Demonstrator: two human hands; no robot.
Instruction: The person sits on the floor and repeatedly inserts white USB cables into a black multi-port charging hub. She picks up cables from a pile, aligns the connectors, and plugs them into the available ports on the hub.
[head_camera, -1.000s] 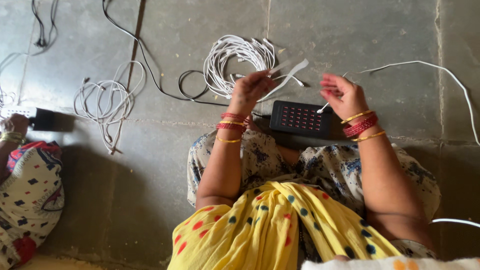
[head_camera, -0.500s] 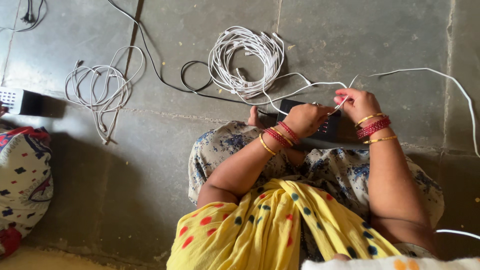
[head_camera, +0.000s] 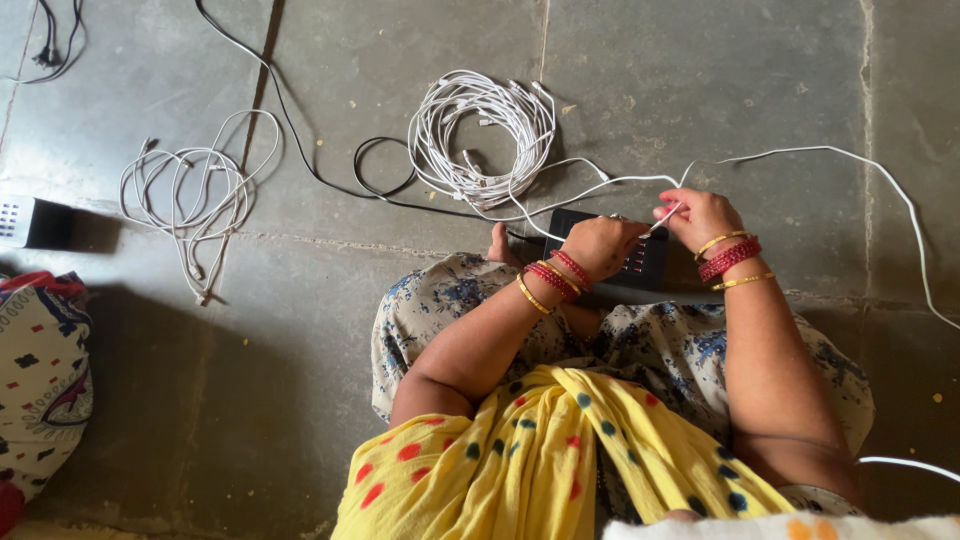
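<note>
A black multi-port charging box (head_camera: 648, 268) with small red lights rests on my lap at the knees. My left hand (head_camera: 601, 245) lies closed on the box's left part, covering it. My right hand (head_camera: 698, 215) pinches the plug end of a white cable (head_camera: 800, 154) just above the box's right side. That cable runs off to the right across the stone floor and curves down at the edge. A thick coil of white cables (head_camera: 483, 135) lies on the floor just beyond the box, with one strand leading toward my hands.
A looser bundle of white cables (head_camera: 190, 195) lies at the left. A black cord (head_camera: 300, 150) snakes across the floor toward the box. A second dark box (head_camera: 35, 222) sits at the far left edge, beside another person's patterned cloth (head_camera: 40, 380).
My left hand came down from the cable coil onto the box. My right hand stayed at the box's right side with the white plug. The view has shifted slightly.
</note>
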